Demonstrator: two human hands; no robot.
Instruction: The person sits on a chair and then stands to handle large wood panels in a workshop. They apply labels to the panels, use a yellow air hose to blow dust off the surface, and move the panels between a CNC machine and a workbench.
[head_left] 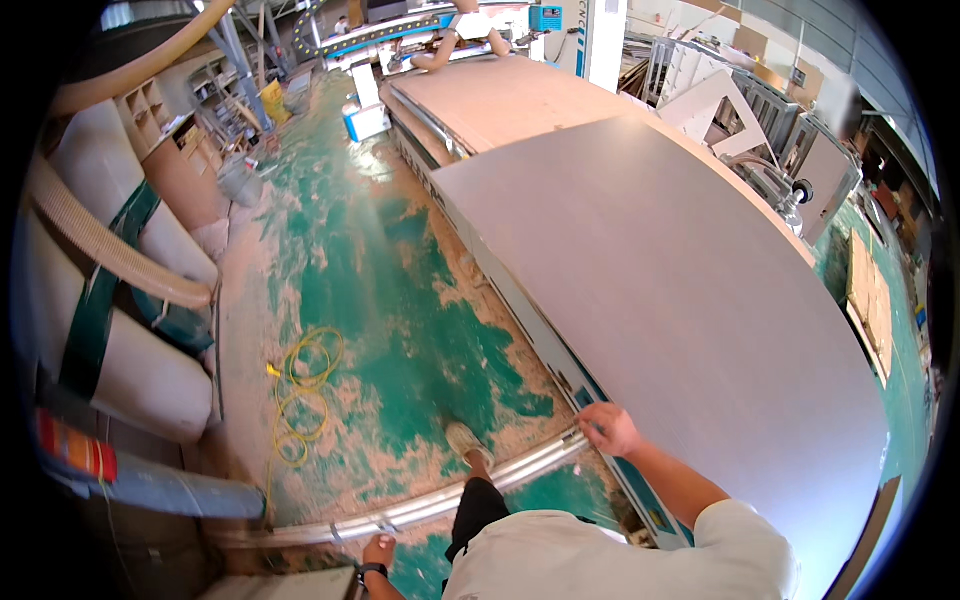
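Note:
A large grey sheet panel [650,270] lies flat along the machine bed on my right, its near edge reaching down beside my body. My right hand [608,428] is at the panel's left edge with its fingers curled in; whether they grip anything is hidden. At the lower left, my left hand [378,552], with a dark band on the wrist, hangs low beside a long metal floor rail [460,485]. The fingers of that hand are too small and turned away to read.
Sawdust covers the green floor [370,270], where a coiled yellow cable [300,390] lies. Dust-collector bags [150,375] and a ribbed hose [120,250] stand at the left. Ahead, a brown board [520,95] lies on the bed below the machine gantry [400,40]. Metal frames [740,110] stand beyond the panel.

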